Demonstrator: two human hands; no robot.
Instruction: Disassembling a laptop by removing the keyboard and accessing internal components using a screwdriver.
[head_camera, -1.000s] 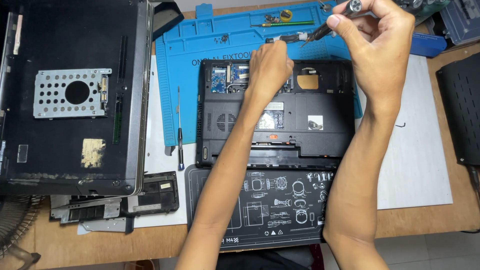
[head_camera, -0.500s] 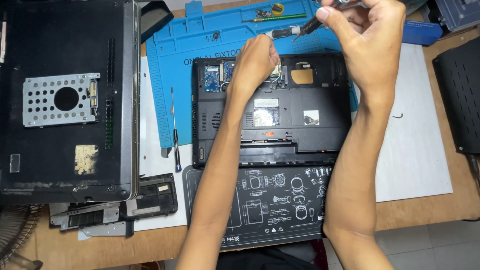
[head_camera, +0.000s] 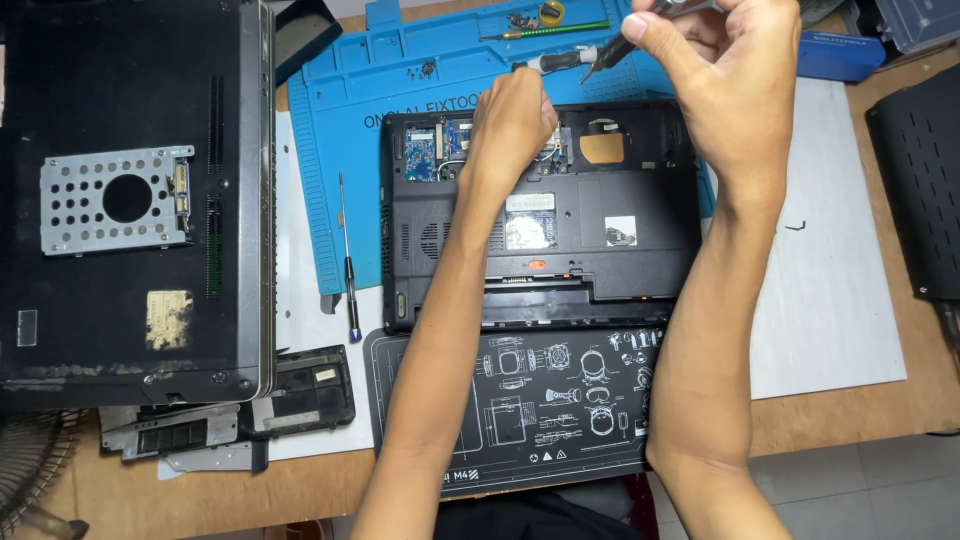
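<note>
Seen from above, a wooden surface (head_camera: 860, 420) holds two laptops turned bottom side up. At nine o'clock lies the larger one, a black laptop base (head_camera: 130, 190) carrying one perforated metal drive bracket (head_camera: 115, 198). At its lower edge, toward seven o'clock, sit a few loose black cover panels (head_camera: 300, 388). Just right of it, one slim screwdriver (head_camera: 347, 258) lies on a white sheet beside a blue repair mat (head_camera: 400, 90). At centre lies the second, smaller opened laptop (head_camera: 590, 255), its circuit boards exposed along the top edge. The left hand (head_camera: 512, 125) rests on that top edge at twelve o'clock, its grip curled shut, fingertips hidden inside the open bay. One black mat printed with white diagrams (head_camera: 540, 400) lies at six o'clock. The right hand (head_camera: 725, 85), at one o'clock, hovers above the laptop, its grip clamped on a dark-handled tool (head_camera: 615, 50). At three o'clock, one black perforated panel (head_camera: 920, 190) lies at the edge.
</note>
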